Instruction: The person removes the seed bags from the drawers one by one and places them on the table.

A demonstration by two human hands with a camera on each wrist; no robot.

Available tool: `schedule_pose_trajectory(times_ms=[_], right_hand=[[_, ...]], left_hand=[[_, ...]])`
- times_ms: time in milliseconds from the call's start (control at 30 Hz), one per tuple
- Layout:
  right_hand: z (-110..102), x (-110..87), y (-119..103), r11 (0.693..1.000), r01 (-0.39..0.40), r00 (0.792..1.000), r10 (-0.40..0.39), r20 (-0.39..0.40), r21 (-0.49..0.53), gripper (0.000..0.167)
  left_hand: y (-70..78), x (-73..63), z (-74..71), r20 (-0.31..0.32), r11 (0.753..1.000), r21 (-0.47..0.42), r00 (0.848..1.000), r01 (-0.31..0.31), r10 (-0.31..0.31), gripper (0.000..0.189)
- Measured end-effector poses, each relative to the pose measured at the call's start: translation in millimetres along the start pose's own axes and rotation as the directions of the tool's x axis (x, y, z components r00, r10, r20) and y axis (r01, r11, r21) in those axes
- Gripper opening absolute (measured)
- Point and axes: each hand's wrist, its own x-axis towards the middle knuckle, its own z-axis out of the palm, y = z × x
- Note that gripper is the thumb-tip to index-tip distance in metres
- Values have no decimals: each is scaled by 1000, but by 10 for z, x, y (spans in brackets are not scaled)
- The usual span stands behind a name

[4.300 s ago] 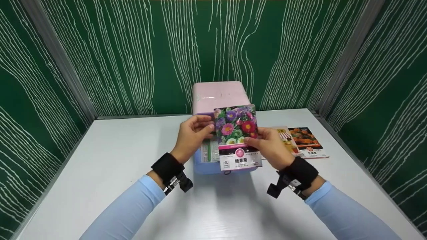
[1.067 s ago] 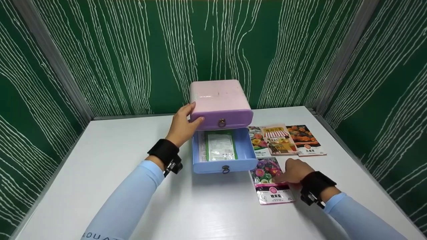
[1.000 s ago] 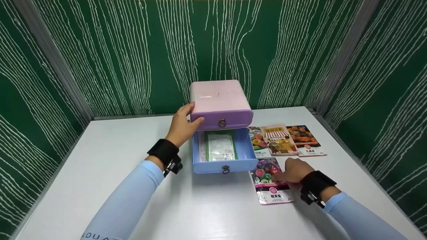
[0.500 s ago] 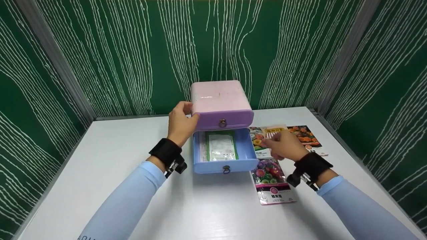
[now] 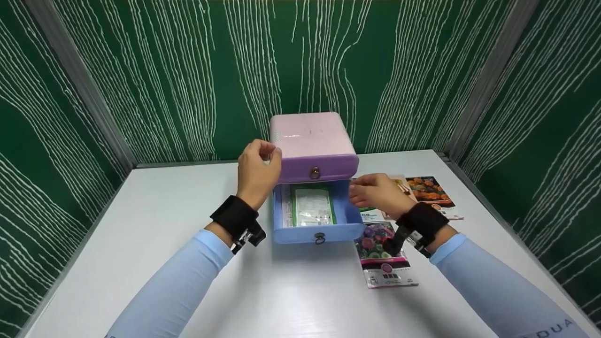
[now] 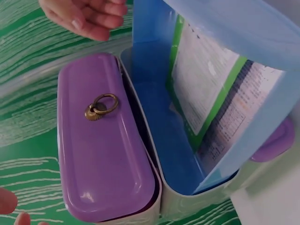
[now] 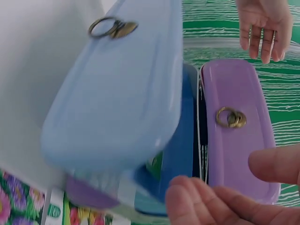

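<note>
A small pink two-drawer box [image 5: 310,134] stands at the back middle of the table. Its upper purple drawer [image 5: 296,169] is closed; its lower blue drawer [image 5: 293,235] is pulled out. Inside the blue drawer lies a packet with a green border [image 5: 313,206], beside another printed packet. My left hand [image 5: 258,173] is at the box's left side, fingers loosely bent, holding nothing. Near the right rim of the blue drawer hovers my right hand [image 5: 380,192], its fingers loosely bent and nothing seen in them. The right wrist view shows the thumb and fingers [image 7: 197,201] apart.
A seed packet with pink and purple flowers [image 5: 382,253] lies right of the drawer. Behind it, partly covered by the right hand, lie more packets, among them one with orange flowers [image 5: 432,192]. A green wall [image 5: 244,94] rises behind the white table [image 5: 188,197].
The pink-and-purple flower packet, held in the right hand earlier, now lies on the table. My right hand has moved from it to the drawer's right side. My left hand has come off the purple drawer's corner.
</note>
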Motion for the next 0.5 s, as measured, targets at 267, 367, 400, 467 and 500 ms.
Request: schedule_pose_trajectory(times_ms=[267, 367, 400, 467, 500], right_hand=[[143, 127, -87, 992, -128, 990, 128, 51, -18, 54], [199, 157, -109, 989, -140, 988, 143, 52, -58, 47], [217, 164, -111, 988, -141, 988, 145, 51, -70, 44], [257, 173, -112, 986, -136, 989, 142, 49, -101, 36], [278, 174, -116, 984, -128, 990, 135, 48, -122, 32]], left_hand=[[-9, -74, 89, 146, 993, 79, 985, 86, -97, 38], [-22, -86, 127, 286, 971, 92, 928, 223, -240, 43], [-30, -89, 141, 336, 958, 95, 897, 270, -286, 41], [-47, -95, 167, 427, 932, 92, 831, 352, -356, 35], [-61, -96, 183, 463, 919, 95, 800, 382, -381, 29]])
